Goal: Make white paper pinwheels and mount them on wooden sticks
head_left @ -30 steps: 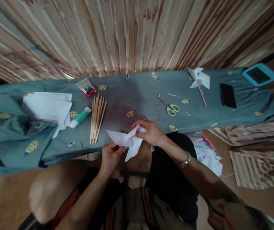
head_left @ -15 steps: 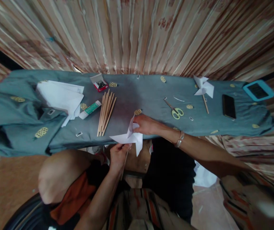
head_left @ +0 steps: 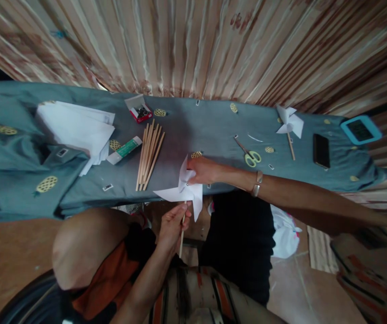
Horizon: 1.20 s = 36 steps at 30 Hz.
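Note:
A white paper pinwheel (head_left: 179, 194) on a thin wooden stick (head_left: 181, 240) is at the table's near edge. My left hand (head_left: 173, 223) pinches the stick just below the paper blades. At the upper blade is my right hand (head_left: 204, 171), fingers curled against the paper and partly hidden behind it. A small dark pin head shows at the pinwheel's centre. Left of it lies a bundle of several wooden sticks (head_left: 150, 155). To the right are scissors (head_left: 251, 157) with pale green handles.
A stack of white paper (head_left: 78, 128) and a green-and-white box (head_left: 125, 149) lie on the left. Behind them is an open red box (head_left: 139, 111) of small dark pins. Further right are another pinwheel (head_left: 289, 121), a phone (head_left: 321, 150) and a blue-framed device (head_left: 361, 129).
My left hand has shifted slightly right and down along the stick, and more of the stick shows. The right hand stays at the upper blade. The camera view has shifted a little.

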Tool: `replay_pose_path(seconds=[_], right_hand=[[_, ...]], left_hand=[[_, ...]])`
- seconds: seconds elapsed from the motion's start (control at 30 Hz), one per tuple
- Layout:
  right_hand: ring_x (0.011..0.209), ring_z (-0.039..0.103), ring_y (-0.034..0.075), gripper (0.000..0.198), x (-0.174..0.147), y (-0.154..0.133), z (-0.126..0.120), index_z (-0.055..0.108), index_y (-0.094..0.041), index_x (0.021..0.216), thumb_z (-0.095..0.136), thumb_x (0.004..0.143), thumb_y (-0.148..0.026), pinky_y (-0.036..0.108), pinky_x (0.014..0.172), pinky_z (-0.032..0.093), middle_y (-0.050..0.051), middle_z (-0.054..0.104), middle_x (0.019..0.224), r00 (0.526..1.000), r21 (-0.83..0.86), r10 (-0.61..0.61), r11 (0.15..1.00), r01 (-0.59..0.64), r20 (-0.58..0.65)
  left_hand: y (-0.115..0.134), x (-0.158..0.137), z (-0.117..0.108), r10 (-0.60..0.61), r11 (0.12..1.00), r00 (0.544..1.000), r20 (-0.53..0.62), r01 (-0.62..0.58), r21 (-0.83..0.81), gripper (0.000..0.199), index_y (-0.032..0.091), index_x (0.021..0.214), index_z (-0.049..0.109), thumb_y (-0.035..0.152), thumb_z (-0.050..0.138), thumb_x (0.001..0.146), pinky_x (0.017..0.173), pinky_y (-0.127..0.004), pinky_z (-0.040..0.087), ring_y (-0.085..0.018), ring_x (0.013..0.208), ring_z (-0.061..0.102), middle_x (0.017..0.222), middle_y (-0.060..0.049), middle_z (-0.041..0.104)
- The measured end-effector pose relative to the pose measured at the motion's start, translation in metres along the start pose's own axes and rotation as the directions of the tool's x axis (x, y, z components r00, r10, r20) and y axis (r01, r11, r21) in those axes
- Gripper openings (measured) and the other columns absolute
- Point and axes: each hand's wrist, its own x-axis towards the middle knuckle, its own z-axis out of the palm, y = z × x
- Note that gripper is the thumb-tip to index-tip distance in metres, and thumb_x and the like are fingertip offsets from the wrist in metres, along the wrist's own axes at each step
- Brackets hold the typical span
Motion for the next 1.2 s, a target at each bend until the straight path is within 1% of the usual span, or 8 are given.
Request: replay_pose_path(seconds=[0.07, 0.2, 0.37, 0.53, 0.77, 0.93, 1.1, 1.2], right_hand=[[0.083, 0.070, 0.021, 0.019, 0.003, -0.001, 0.000, 0.077, -0.015, 0.093, 0.069, 0.076, -0.017, 0.025, 0.066, 0.044, 0.009, 0.077, 0.090, 1.000, -0.014, 0.005, 1.000, -0.004, 0.011], [0.079, 0.069, 0.021, 0.019, 0.004, -0.005, -0.003, 0.076, -0.010, 0.092, 0.069, 0.076, -0.018, 0.026, 0.063, 0.043, 0.011, 0.076, 0.086, 0.997, -0.041, 0.054, 0.998, -0.052, 0.049], [0.077, 0.066, 0.019, 0.018, 0.003, -0.009, -0.008, 0.076, -0.008, 0.091, 0.068, 0.077, -0.015, 0.025, 0.064, 0.041, 0.008, 0.074, 0.081, 0.995, -0.056, 0.040, 0.998, -0.035, 0.088], [0.083, 0.066, 0.017, 0.021, 0.003, -0.008, -0.009, 0.075, -0.010, 0.095, 0.068, 0.077, -0.014, 0.023, 0.068, 0.042, 0.007, 0.074, 0.087, 0.995, -0.015, 0.016, 1.000, -0.015, 0.100], [0.087, 0.066, 0.019, 0.017, 0.006, -0.005, -0.007, 0.075, -0.011, 0.091, 0.069, 0.075, -0.015, 0.023, 0.073, 0.043, 0.009, 0.075, 0.094, 0.994, -0.024, 0.057, 0.998, -0.055, 0.090], [0.085, 0.065, 0.017, 0.017, 0.009, -0.001, -0.003, 0.075, -0.013, 0.090, 0.069, 0.074, -0.014, 0.022, 0.071, 0.042, 0.006, 0.075, 0.093, 0.995, 0.009, 0.048, 0.999, -0.049, 0.091], [0.084, 0.065, 0.017, 0.015, 0.008, -0.007, -0.006, 0.076, -0.013, 0.088, 0.068, 0.075, -0.013, 0.023, 0.070, 0.042, 0.005, 0.074, 0.087, 0.985, 0.038, 0.127, 0.990, -0.132, 0.117], [0.082, 0.065, 0.017, 0.014, 0.008, -0.008, -0.007, 0.075, -0.012, 0.086, 0.068, 0.074, -0.012, 0.023, 0.069, 0.041, 0.005, 0.074, 0.086, 0.982, 0.037, 0.145, 0.988, -0.150, 0.120]], left_hand=[[-0.002, 0.001, 0.000, 0.016, 1.000, 1.000, -0.011, -0.016, -0.007, 0.051, 0.009, 0.082, 0.076, 0.047, 0.090, 0.049, 0.039, -0.018, 0.018, -0.001, 0.038, 0.035, 0.055, 0.004, 0.057], [-0.005, 0.003, -0.001, 0.030, 1.000, 0.999, -0.016, -0.030, 0.009, 0.049, 0.010, 0.081, 0.077, 0.047, 0.089, 0.052, 0.039, -0.019, 0.021, -0.002, 0.039, 0.038, 0.055, 0.003, 0.058], [-0.005, 0.005, -0.003, 0.029, 0.999, 1.000, -0.008, -0.029, 0.042, 0.047, 0.010, 0.076, 0.076, 0.049, 0.088, 0.052, 0.039, -0.020, 0.022, -0.003, 0.037, 0.039, 0.053, 0.002, 0.058], [-0.005, 0.006, -0.003, -0.001, 0.999, 1.000, -0.016, 0.002, 0.043, 0.049, 0.010, 0.079, 0.076, 0.050, 0.088, 0.052, 0.039, -0.020, 0.024, -0.004, 0.039, 0.040, 0.054, 0.002, 0.059], [-0.008, 0.008, -0.004, 0.014, 0.998, 1.000, 0.009, -0.014, 0.060, 0.044, 0.012, 0.066, 0.073, 0.053, 0.085, 0.055, 0.040, -0.020, 0.024, -0.004, 0.039, 0.038, 0.050, 0.003, 0.055], [-0.009, 0.009, -0.004, -0.012, 0.999, 1.000, 0.007, 0.012, 0.052, 0.043, 0.013, 0.072, 0.075, 0.051, 0.084, 0.056, 0.040, -0.021, 0.024, -0.004, 0.039, 0.037, 0.054, 0.002, 0.058], [-0.011, 0.011, -0.003, -0.034, 0.999, 0.999, 0.025, 0.034, 0.036, 0.042, 0.013, 0.071, 0.074, 0.052, 0.083, 0.057, 0.039, -0.021, 0.024, -0.004, 0.038, 0.036, 0.051, 0.003, 0.054], [-0.012, 0.012, -0.004, -0.048, 0.998, 0.998, 0.033, 0.047, 0.033, 0.042, 0.014, 0.069, 0.073, 0.053, 0.082, 0.057, 0.040, -0.021, 0.025, -0.005, 0.039, 0.036, 0.051, 0.003, 0.054]])
